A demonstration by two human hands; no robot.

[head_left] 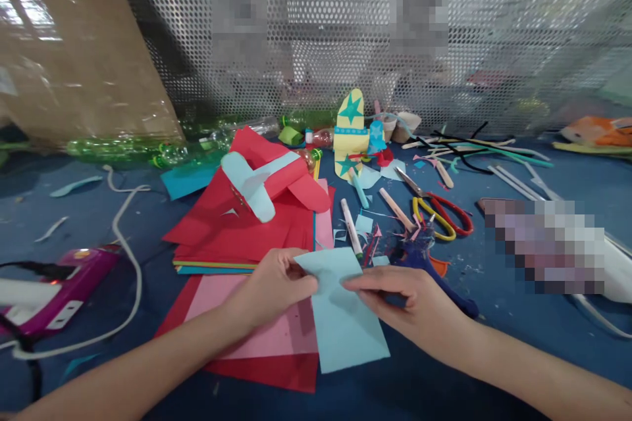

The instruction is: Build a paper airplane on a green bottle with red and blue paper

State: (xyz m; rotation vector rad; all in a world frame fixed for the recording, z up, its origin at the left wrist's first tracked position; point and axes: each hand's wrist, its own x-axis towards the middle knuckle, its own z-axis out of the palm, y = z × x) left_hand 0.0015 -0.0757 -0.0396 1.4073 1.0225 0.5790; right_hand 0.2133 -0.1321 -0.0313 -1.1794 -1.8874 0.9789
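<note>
Between both hands is a light blue sheet of paper (348, 335), roughly rectangular and raised in front of me. My left hand (276, 286) pinches its left edge, thumb on the near face. On the other side, my right hand (412, 302) grips the right edge between thumb and fingers. Left of the sheet lie pink paper (281, 335) and a stack of red paper (212, 230). A light blue cutout with rounded ends (249, 187) rests on top of that stack. Just beyond the sheet is a white marker (350, 227).
Scissors with red and yellow handles (434, 210) lie right of centre among paper scraps. A phone (494, 210) is at right. A purple power strip (69, 289) with a white cable (135, 270) sits left. Plastic bottles (113, 150) and a yellow star-decorated cutout (350, 141) stand near the mesh wall.
</note>
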